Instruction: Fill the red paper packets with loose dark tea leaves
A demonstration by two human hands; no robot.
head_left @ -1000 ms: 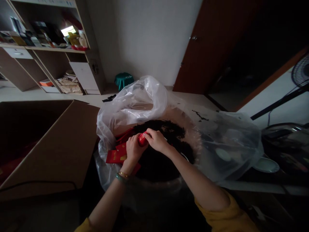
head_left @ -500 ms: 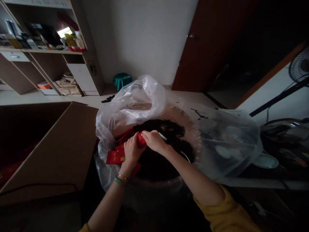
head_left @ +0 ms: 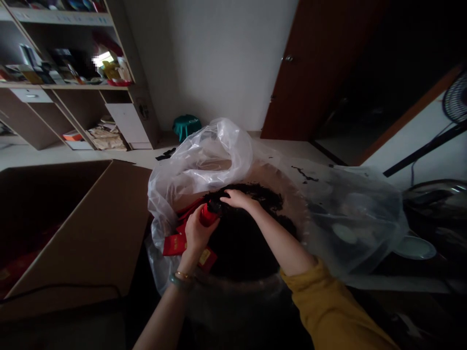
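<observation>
Near the middle of the head view, the left hand (head_left: 197, 234) has its fingers closed around a red pouch (head_left: 207, 216), which sits above the near left part of the dark loose stuff (head_left: 251, 248), with a dark clump (head_left: 214, 206) at its far end. The right hand (head_left: 236, 198) reaches just beyond and to the right, its fingertips low at the loose stuff; whether they grip any of it, I cannot tell. From this pose, the work seems to be centred on the pouch's dark end and the stuff beside it, and the next move would call for a steady left hand and close, careful fingers on the right, so that the crumbs stay together. As for numbers, one pouch is held, and at least two flat red packets (head_left: 174, 244) lie at the near left, with more red pieces behind them too overlapped to count. One clear plastic bag (head_left: 233, 141) spreads around the heap, and one cardboard box (head_left: 82, 228) stands at the left. Two bangles (head_left: 178, 282) circle the left wrist, one dish (head_left: 416, 248) lies at the right, and one fan (head_left: 456, 103) shows at the far right.
</observation>
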